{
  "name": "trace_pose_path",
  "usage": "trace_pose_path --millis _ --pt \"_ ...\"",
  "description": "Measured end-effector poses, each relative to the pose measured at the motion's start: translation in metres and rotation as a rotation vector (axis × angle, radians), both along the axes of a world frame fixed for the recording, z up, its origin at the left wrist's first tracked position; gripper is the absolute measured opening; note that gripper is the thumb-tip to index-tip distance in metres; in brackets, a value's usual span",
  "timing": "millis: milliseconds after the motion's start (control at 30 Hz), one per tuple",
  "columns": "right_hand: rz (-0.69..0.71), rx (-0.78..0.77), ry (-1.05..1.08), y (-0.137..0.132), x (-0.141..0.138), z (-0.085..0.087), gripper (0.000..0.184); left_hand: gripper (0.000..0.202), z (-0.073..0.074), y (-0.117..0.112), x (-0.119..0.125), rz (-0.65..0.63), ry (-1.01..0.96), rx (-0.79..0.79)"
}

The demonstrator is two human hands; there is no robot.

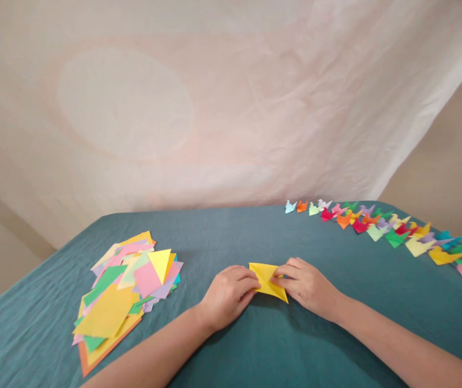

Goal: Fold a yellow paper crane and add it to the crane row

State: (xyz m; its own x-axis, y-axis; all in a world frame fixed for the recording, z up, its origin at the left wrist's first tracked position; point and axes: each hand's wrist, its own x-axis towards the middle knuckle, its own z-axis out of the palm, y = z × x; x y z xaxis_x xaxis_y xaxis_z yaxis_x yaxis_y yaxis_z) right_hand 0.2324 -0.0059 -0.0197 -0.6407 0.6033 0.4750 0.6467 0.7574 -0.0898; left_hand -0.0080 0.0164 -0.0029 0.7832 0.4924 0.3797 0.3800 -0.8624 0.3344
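Note:
A partly folded yellow paper (pixel 266 278) lies on the teal tablecloth (pixel 255 345) in front of me. My left hand (pixel 228 293) presses its left edge with curled fingers. My right hand (pixel 306 284) pinches its right side, fingertips on a fold. Both hands rest on the cloth, closed on the paper between them.
A loose pile of coloured paper squares (pixel 121 291) lies at the left, with a folded yellow triangle (pixel 162 263) on top. A row of several finished folded paper figures (pixel 384 229) runs along the right back edge. A pale cloth backdrop (pixel 198 108) hangs behind the table.

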Motion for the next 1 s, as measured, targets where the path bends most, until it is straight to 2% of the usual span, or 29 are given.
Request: trace_pose_path --millis 133,267,333,433,700,867,1000 --pt "0.038 -0.106 0.040 -0.002 -0.001 0.002 0.032 0.020 -0.001 0.001 -0.002 -0.004 0.025 0.020" --pt "-0.017 -0.237 0.021 -0.013 -0.007 0.016 0.026 0.021 -0.003 0.001 -0.003 0.016 0.041 0.039" --pt "-0.035 -0.257 0.011 -0.018 -0.009 0.022 0.030 0.022 -0.004 0.000 -0.003 0.035 0.042 0.038" --pt "-0.053 -0.271 0.017 -0.019 -0.009 0.026 0.025 0.022 -0.003 -0.001 -0.002 0.070 0.031 0.021" --pt "-0.039 -0.404 0.143 -0.012 -0.006 0.023 0.026 0.025 0.000 -0.002 -0.001 0.166 -0.013 -0.161" --pt "-0.178 -0.480 0.284 -0.007 -0.010 0.014 0.038 0.027 -0.001 0.004 0.002 0.227 -0.088 -0.298" --pt "-0.263 -0.575 0.389 -0.001 -0.012 0.005 0.037 0.029 -0.006 0.010 0.005 0.284 -0.141 -0.434"
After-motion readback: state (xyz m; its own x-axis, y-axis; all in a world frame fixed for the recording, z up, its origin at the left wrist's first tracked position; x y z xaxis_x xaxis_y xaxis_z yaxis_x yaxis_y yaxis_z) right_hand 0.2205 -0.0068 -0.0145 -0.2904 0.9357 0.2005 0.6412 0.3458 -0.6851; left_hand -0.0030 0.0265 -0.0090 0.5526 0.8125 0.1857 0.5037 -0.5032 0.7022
